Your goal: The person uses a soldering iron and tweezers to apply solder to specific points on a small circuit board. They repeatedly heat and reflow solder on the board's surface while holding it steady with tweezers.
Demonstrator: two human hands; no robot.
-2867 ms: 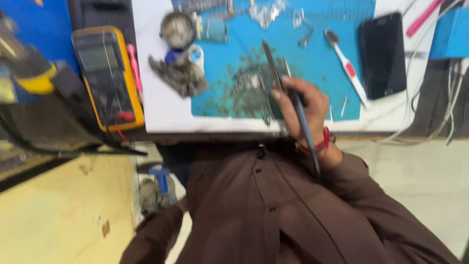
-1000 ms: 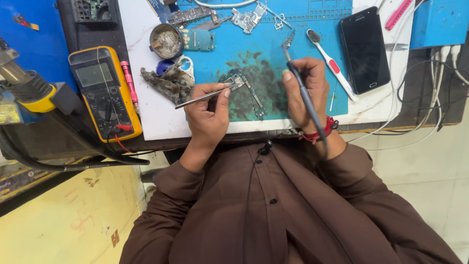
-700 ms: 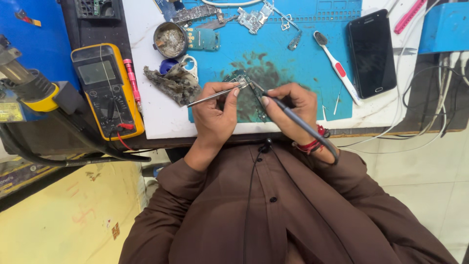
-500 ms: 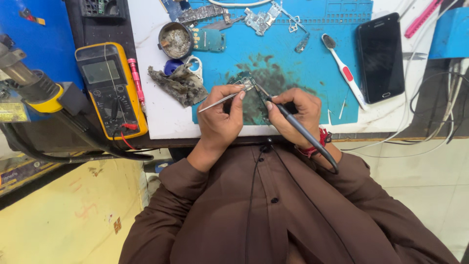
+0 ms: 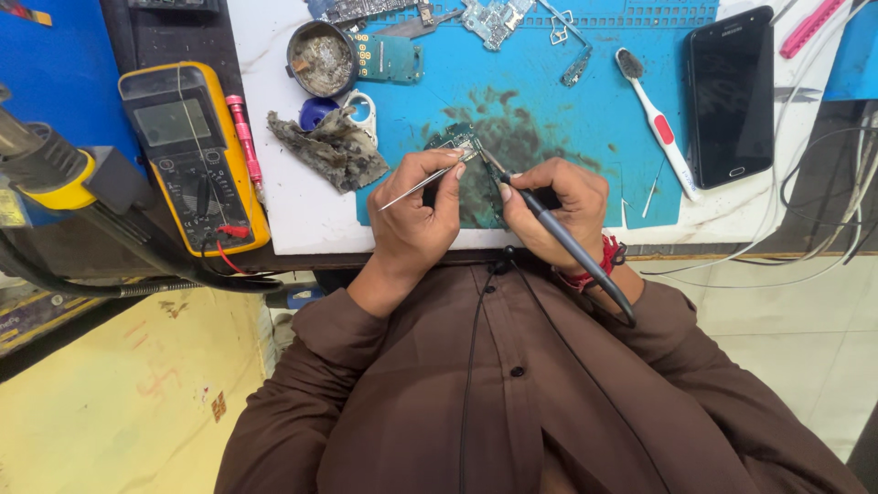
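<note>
In the head view, the small circuit board (image 5: 466, 151) lies on the blue mat (image 5: 549, 82), just beyond both hands. The left hand (image 5: 416, 215) pinches tweezers (image 5: 428, 180), their long axis slanting up-right to the board. The right hand (image 5: 558, 206), about equally near, grips a soldering iron (image 5: 558, 233) whose tip meets the board's right side.

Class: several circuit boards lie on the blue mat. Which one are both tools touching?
The small dark board at the mat's near edge, under the tweezers and soldering iron. The other boards lie untouched along the far edge.
</note>
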